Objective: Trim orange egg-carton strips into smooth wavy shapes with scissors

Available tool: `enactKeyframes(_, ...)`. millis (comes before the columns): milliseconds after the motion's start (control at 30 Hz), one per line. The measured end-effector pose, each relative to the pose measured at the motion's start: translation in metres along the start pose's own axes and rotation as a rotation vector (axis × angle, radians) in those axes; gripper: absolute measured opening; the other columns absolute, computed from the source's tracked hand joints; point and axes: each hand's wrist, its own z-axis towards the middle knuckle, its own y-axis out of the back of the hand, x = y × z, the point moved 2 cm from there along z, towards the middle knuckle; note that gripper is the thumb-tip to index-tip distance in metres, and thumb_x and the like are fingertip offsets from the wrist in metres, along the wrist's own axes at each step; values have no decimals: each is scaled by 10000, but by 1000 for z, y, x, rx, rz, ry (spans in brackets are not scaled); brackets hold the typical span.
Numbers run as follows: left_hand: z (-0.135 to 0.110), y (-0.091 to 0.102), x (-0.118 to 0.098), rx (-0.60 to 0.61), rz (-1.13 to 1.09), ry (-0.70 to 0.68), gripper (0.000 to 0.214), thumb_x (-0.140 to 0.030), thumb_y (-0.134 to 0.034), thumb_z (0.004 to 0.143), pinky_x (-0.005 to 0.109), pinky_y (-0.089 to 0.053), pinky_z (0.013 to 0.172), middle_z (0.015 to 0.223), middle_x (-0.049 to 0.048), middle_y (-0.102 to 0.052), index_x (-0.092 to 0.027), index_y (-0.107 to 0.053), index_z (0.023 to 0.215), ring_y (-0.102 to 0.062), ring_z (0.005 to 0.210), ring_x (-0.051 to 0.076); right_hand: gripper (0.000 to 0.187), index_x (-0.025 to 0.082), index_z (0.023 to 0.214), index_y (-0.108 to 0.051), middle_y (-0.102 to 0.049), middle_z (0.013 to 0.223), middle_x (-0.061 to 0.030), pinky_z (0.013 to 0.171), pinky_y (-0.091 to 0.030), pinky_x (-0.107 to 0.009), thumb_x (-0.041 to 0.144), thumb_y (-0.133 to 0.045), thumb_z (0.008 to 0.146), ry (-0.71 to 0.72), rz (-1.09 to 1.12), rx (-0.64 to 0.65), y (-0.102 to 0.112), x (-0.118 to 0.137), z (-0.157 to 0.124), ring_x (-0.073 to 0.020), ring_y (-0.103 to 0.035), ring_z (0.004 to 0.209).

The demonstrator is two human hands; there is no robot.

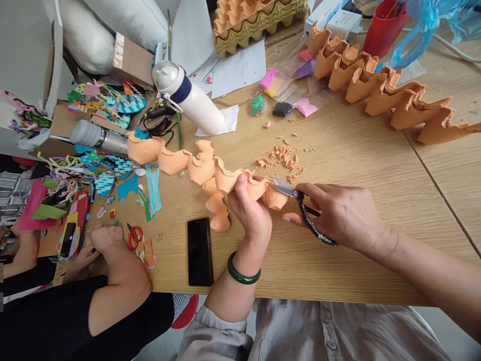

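My left hand point(251, 213) is closed around an orange egg-carton strip point(203, 170), a row of several joined cups that stretches away to the left. In my right hand point(343, 213) is a pair of black-handled scissors point(310, 215). Its blades lie at the rim of the cups near the strip's right end; whether they touch on the carton I cannot tell. Below the held strip, a shorter piece of egg carton point(217, 204) rests on the table, partly covered by it. Small orange scraps point(281, 158) are scattered just beyond my hands.
A white bottle point(191, 100), bags of coloured clay point(278, 85) and another carton piece point(376, 90) stand at the back. A phone point(199, 251) lies near the front edge. To the left, a co-worker's hands point(107, 238) are beside red scissors point(134, 236). Stacked egg trays point(259, 30) stand farther back.
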Motion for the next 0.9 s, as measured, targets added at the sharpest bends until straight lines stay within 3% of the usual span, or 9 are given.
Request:
enactKeyframes(267, -1, 1, -2, -12, 111, -117, 258, -443, -677, 848, 308, -538, 781, 867, 12, -641, -192, -636, 887, -638, 799, 154, 680, 173, 995, -699, -730, 760, -81, 547, -162, -296, 759, -356, 966, 21, 4, 25, 1, 5, -2, -182, -606, 616)
enactKeyframes(400, -3, 1, -1, -6, 114, -102, 260, -445, -670, 855, 302, -541, 770, 835, 5, -623, -189, -626, 861, -624, 767, 144, 665, 174, 963, -693, -727, 762, -88, 548, -153, -296, 733, -333, 988, 25, -17, 11, 0, 7, -3, -182, -600, 621)
enactKeyframes(567, -5, 1, 3, -2, 81, -37, 249, -431, -681, 855, 299, -544, 813, 902, 23, -650, -185, -647, 878, -639, 838, 153, 689, 178, 883, -691, -664, 607, -61, 527, -107, -300, 698, -260, 1022, -18, -59, -3, -4, 5, -3, -147, -510, 496)
enactKeyframes(900, -5, 0, 3, 12, 71, 37, 264, -413, -667, 867, 288, -520, 817, 795, -9, -583, -179, -586, 776, -603, 775, 129, 683, 185, 795, -693, -613, 517, -53, 520, -96, -300, 642, -245, 1034, -52, -88, 15, -4, 5, -3, -129, -402, 429)
